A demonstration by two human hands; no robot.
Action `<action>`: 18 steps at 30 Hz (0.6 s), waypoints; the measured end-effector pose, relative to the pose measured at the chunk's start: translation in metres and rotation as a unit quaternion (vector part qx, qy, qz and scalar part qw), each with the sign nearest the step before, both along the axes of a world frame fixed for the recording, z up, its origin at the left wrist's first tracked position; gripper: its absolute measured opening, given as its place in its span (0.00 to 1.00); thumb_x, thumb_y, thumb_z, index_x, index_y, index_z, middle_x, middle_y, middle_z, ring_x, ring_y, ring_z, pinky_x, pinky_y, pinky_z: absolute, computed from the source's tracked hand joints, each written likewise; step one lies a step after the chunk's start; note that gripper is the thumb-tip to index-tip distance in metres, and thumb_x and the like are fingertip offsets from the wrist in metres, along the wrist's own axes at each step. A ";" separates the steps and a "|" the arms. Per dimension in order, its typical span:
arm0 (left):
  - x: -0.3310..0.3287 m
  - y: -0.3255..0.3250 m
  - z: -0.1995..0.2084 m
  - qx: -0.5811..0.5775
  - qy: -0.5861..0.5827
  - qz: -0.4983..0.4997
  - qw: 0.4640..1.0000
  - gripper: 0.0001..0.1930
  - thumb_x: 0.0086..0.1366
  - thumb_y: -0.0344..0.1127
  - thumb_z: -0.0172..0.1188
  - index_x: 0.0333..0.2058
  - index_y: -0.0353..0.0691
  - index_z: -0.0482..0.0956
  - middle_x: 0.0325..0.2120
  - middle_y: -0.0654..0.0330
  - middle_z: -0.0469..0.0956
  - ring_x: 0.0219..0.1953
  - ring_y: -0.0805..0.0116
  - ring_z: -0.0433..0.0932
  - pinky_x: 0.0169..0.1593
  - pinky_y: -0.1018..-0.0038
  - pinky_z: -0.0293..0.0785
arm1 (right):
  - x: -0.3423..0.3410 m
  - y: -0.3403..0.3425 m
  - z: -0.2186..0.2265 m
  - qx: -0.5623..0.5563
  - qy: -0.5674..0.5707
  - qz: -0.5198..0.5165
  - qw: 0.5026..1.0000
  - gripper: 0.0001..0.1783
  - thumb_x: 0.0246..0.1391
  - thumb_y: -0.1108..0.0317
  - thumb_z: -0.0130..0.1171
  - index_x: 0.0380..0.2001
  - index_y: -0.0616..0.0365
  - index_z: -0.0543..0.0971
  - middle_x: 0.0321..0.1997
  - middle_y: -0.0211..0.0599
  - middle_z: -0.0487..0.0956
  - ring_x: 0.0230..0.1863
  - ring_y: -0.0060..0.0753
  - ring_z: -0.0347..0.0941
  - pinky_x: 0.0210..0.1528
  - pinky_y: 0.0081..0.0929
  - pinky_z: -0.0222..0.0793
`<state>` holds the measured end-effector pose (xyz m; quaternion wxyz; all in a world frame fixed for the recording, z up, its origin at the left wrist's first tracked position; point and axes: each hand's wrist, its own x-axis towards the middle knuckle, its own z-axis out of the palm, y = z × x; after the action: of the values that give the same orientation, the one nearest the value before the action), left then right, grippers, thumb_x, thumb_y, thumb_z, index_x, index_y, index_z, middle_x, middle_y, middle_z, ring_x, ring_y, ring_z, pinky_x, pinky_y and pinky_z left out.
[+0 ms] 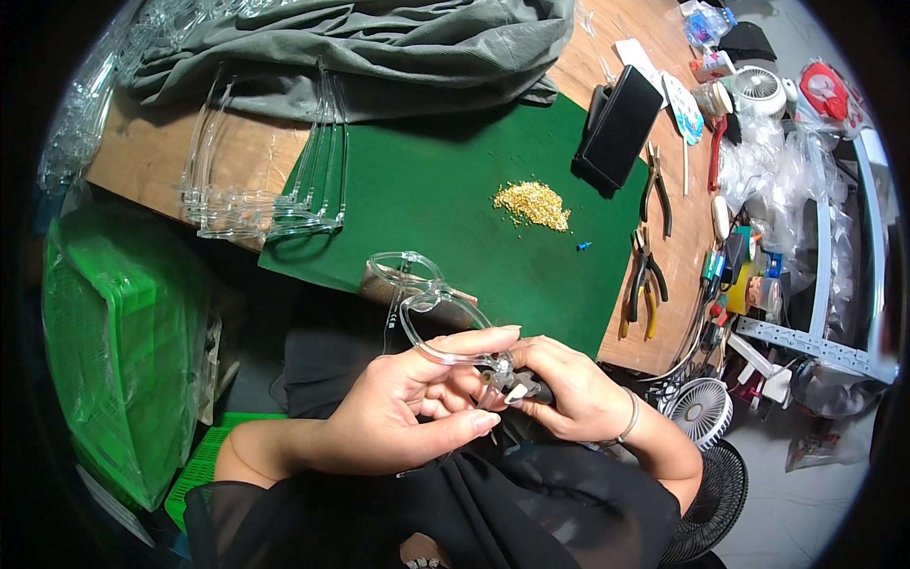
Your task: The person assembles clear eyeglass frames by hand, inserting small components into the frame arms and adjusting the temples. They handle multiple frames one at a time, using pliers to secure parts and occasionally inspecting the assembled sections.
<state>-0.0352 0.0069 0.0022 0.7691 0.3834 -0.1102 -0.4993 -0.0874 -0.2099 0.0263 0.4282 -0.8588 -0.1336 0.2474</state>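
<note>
Fingers of your left hand [408,410] pinch the clear glasses frame [429,296] near the edge of the surface [142,156] while your right hand [573,391] clasps a dark-handled tool [536,390]; the frame looks light, slick and brittle, so support its hinge corner [500,363], not the thin rims [405,324].

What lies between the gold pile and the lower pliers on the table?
A small blue piece, on the green mat, seen in the head view.

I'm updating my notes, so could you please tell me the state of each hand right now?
Left hand: closed, holding a clear glasses frame.
Right hand: closed on a small dark-handled tool, partly hidden by the fingers.
</note>
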 end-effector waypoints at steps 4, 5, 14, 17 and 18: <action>-0.001 0.000 -0.001 -0.009 0.010 0.000 1.000 0.33 0.54 0.15 0.53 0.58 0.33 0.54 0.38 0.53 0.74 0.37 0.73 0.75 0.42 0.79 0.73 | 0.008 0.002 0.007 -0.035 -0.020 0.026 0.999 0.16 0.43 0.73 0.59 0.37 0.61 0.68 0.36 0.42 0.70 0.40 0.44 0.68 0.44 0.34 0.64; 0.000 0.000 -0.001 -0.004 0.004 -0.003 1.000 0.33 0.54 0.15 0.53 0.59 0.33 0.54 0.38 0.54 0.74 0.38 0.74 0.75 0.42 0.79 0.73 | 0.010 0.003 0.009 -0.048 -0.027 0.031 0.998 0.17 0.42 0.73 0.59 0.37 0.61 0.68 0.35 0.41 0.70 0.40 0.44 0.67 0.45 0.35 0.63; -0.005 -0.002 -0.001 0.043 -0.200 0.029 0.978 0.28 0.52 0.17 0.58 0.54 0.31 0.63 0.40 0.56 0.75 0.40 0.77 0.74 0.42 0.80 0.72 | 0.011 0.005 0.013 -0.096 -0.115 0.065 0.986 0.19 0.34 0.74 0.61 0.34 0.62 0.68 0.31 0.40 0.67 0.37 0.43 0.66 0.45 0.36 0.63; -0.008 -0.005 -0.004 0.036 -0.301 0.076 0.950 0.28 0.52 0.19 0.56 0.54 0.35 0.65 0.36 0.60 0.76 0.30 0.82 0.71 0.33 0.83 0.72 | 0.007 0.007 0.006 -0.100 -0.164 0.043 0.981 0.17 0.33 0.73 0.60 0.30 0.62 0.69 0.28 0.40 0.67 0.34 0.42 0.66 0.40 0.34 0.62; -0.010 -0.009 -0.004 0.043 -0.343 0.117 0.931 0.29 0.51 0.21 0.60 0.54 0.36 0.66 0.31 0.58 0.76 0.28 0.78 0.72 0.32 0.83 0.71 | 0.006 0.007 0.003 -0.101 -0.182 0.037 0.977 0.16 0.33 0.73 0.60 0.29 0.61 0.69 0.27 0.39 0.66 0.33 0.42 0.66 0.39 0.34 0.62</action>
<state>-0.0449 -0.0020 -0.0017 0.7204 0.5737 -0.3001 -0.2488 -0.0812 -0.2026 0.0290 0.2987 -0.9227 -0.2152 0.1147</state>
